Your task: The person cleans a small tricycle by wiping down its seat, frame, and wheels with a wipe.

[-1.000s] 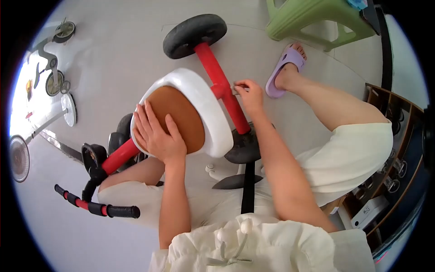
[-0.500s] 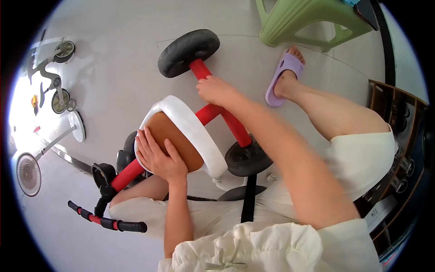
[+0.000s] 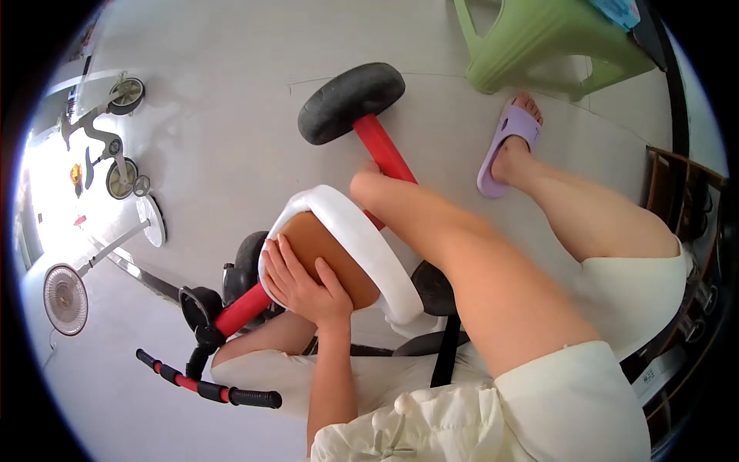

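A child's tricycle with a red frame tube (image 3: 391, 154) and black wheels lies tipped over on the floor in front of me. My left hand (image 3: 308, 285) rests flat, fingers spread, on the brown pad of its white-rimmed seat (image 3: 350, 258). My right hand (image 3: 368, 182) is at the red tube between the seat and the far black wheel (image 3: 352, 103); its fingers are hidden behind the wrist and tube. The black-gripped handlebar (image 3: 208, 389) points to the lower left, beside a black ring-shaped holder (image 3: 202, 306).
A green plastic stool (image 3: 539, 46) stands at the upper right, near my foot in a purple slipper (image 3: 504, 146). At left are a grey balance bike (image 3: 104, 142) and a standing fan (image 3: 66, 299). A wooden shelf (image 3: 668, 173) with items is at the right.
My right hand has shifted along the red tube toward the seat, and its fingers have gone out of sight. My left hand stays on the seat. The whole view has shifted slightly.
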`<state>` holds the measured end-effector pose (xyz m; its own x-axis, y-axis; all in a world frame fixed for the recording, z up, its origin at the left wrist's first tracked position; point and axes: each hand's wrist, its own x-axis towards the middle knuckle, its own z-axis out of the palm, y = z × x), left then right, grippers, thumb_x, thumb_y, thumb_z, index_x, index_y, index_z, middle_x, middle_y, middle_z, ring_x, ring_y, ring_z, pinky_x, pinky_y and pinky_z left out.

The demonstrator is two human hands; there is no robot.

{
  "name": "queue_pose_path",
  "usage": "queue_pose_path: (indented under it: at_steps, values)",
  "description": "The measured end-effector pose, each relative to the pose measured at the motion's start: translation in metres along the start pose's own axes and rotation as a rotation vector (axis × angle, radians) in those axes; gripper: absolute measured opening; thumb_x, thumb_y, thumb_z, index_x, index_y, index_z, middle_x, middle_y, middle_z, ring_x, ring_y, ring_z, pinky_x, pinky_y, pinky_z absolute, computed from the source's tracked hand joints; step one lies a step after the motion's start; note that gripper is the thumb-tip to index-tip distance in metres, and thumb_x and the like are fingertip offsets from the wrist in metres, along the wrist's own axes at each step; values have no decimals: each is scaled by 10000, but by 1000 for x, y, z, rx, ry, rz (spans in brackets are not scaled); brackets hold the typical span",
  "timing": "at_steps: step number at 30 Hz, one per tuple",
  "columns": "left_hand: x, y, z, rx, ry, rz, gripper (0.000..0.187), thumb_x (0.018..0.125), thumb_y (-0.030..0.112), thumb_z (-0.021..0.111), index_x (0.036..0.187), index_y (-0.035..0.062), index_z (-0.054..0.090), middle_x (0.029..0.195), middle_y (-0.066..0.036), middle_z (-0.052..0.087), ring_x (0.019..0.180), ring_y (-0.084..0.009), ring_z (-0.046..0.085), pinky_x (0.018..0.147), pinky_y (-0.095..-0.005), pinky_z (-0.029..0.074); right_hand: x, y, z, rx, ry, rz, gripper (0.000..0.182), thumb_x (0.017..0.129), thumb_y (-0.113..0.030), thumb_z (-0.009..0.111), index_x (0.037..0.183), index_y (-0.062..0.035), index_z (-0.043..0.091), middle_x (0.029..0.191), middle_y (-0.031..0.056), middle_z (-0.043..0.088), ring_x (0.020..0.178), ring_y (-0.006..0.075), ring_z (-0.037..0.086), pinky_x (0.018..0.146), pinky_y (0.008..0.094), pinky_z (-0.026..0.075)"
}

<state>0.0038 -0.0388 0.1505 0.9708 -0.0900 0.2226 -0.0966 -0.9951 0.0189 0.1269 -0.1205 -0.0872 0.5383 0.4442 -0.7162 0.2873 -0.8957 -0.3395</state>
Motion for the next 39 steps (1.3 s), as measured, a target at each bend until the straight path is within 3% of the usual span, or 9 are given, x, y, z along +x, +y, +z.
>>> queue_pose_path:
  at_steps: [23, 29, 32, 35, 37, 38, 39]
  values:
    - [-4, 3, -2, -35, 5, -22, 588, 966, 340, 431, 1472, 42, 405, 1507, -157, 418, 1408, -367, 347, 1155, -501, 210, -90, 27, -44, -162, -16, -155, 261, 908, -163, 574, 1105, -151, 745, 1151, 68, 711, 1106, 260, 652, 911, 392, 515]
    - [-4, 2, 0, -13, 13, -19, 589, 973, 360, 418, 1472, 46, 405, 1511, -151, 416, 1415, -360, 342, 1153, -501, 212, -125, 33, -41, -89, 275, -199, 244, 878, -119, 583, 1051, -99, 753, 1126, 109, 714, 1090, 273, 664, 879, 416, 536]
    - [-3, 2, 1, -11, 10, -26, 588, 978, 366, 414, 1476, 53, 401, 1513, -150, 413, 1416, -356, 342, 1155, -500, 211, -149, 33, -58, -10, 209, -84, 236, 880, -113, 576, 1034, -69, 750, 1068, 117, 727, 1051, 277, 679, 851, 418, 550]
    - [-4, 1, 1, -9, 9, -35, 583, 982, 365, 416, 1479, 61, 398, 1515, -146, 412, 1415, -350, 345, 1157, -497, 211, -149, 58, -57, 66, 319, 4, 212, 878, -122, 585, 994, -55, 751, 1013, 121, 734, 995, 285, 692, 842, 427, 552]
    - [-5, -1, 1, -5, 9, -40, 581, 984, 364, 417, 1481, 65, 397, 1515, -143, 412, 1415, -346, 347, 1158, -496, 212, -173, 87, -67, 168, 56, 60, 188, 816, -179, 672, 909, -33, 747, 937, 121, 719, 848, 261, 692, 730, 368, 548]
    - [-5, -2, 1, -6, 4, -50, 585, 966, 351, 442, 1467, 51, 416, 1504, -158, 420, 1404, -360, 355, 1153, -504, 220, -174, 106, -59, 166, 56, 62, 188, 816, -179, 672, 909, -33, 747, 937, 121, 719, 848, 261, 692, 730, 368, 548]
    - [-4, -1, 2, -7, -4, -60, 589, 948, 338, 466, 1454, 38, 434, 1493, -173, 427, 1394, -374, 364, 1147, -511, 227, -172, 127, -44, 845, 146, -10, 181, 842, -173, 674, 953, -45, 737, 954, 82, 712, 862, 215, 674, 741, 349, 532]
